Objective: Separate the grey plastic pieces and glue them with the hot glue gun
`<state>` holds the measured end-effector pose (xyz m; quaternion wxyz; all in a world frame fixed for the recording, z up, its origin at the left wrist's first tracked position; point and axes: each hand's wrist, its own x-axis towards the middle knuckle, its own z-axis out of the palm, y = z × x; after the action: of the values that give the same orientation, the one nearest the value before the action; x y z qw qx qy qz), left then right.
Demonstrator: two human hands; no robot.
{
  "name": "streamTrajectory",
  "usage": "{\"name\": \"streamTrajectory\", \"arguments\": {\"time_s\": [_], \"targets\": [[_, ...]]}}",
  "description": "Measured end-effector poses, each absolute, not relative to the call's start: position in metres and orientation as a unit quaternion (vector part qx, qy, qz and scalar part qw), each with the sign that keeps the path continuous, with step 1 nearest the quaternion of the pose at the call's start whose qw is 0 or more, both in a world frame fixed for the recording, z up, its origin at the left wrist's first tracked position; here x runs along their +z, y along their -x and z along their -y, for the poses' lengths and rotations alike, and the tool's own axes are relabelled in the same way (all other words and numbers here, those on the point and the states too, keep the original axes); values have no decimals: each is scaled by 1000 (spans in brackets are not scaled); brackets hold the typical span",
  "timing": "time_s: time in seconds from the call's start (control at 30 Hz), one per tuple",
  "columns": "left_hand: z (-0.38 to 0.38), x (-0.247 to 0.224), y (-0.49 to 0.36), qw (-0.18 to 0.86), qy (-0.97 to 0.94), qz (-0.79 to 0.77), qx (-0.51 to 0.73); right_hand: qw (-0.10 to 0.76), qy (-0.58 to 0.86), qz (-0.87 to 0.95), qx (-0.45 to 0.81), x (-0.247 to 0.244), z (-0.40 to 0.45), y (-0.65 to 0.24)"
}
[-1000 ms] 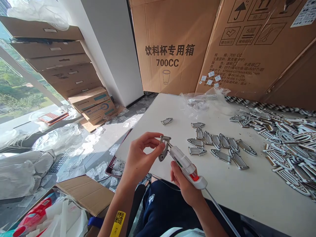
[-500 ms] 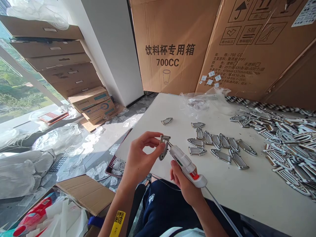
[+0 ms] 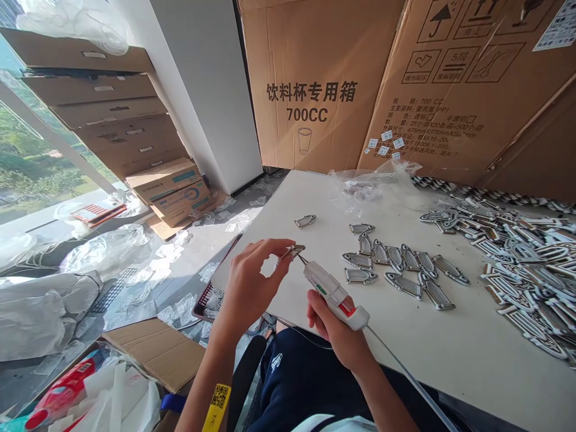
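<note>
My left hand [image 3: 254,279] pinches a small metal frame piece [image 3: 293,249] between thumb and fingers, tilted nearly edge-on above the table's left part. In my right hand [image 3: 339,330] is a white glue gun [image 3: 330,288], its nozzle touching or very close to the frame piece. A clear glue stick [image 3: 405,375] runs out of the gun's back. Several similar frame pieces [image 3: 391,257] lie grouped on the white table [image 3: 450,336] to the right of the gun, and one single piece [image 3: 305,221] lies beyond my left hand.
A large pile of frame pieces [image 3: 535,258] covers the table's right side. Clear plastic bags [image 3: 373,186] lie before big cardboard boxes [image 3: 324,54]. A dark red basket [image 3: 200,307] sits beside the table's left edge; an open carton [image 3: 157,348] stands at the lower left.
The frame piece in my left hand has turned from facing the camera to nearly edge-on. Both hands and the glue gun have shifted slightly left.
</note>
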<state>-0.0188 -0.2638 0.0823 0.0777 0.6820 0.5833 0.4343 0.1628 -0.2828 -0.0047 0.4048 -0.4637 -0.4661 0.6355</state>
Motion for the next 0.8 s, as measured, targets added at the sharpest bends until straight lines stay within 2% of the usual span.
{"name": "streamTrajectory", "arguments": {"time_s": [0.13, 0.3, 0.4, 0.53, 0.73, 0.8], "targets": [[253, 70, 31, 123, -625, -623, 454, 439, 463, 438, 633, -7, 286, -162], [227, 30, 45, 252, -566, -650, 440, 495, 427, 415, 633, -11, 284, -163], [214, 8, 48, 279, -539, -661, 440, 509, 419, 424, 621, -14, 282, -163], [208, -4, 45, 257, -527, -669, 457, 519, 411, 419, 621, -17, 282, -162], [215, 7, 36, 91, -582, -703, 398, 524, 403, 416, 625, -17, 282, -162], [218, 14, 33, 81, -590, -712, 373, 529, 410, 405, 622, -16, 282, -161]]}}
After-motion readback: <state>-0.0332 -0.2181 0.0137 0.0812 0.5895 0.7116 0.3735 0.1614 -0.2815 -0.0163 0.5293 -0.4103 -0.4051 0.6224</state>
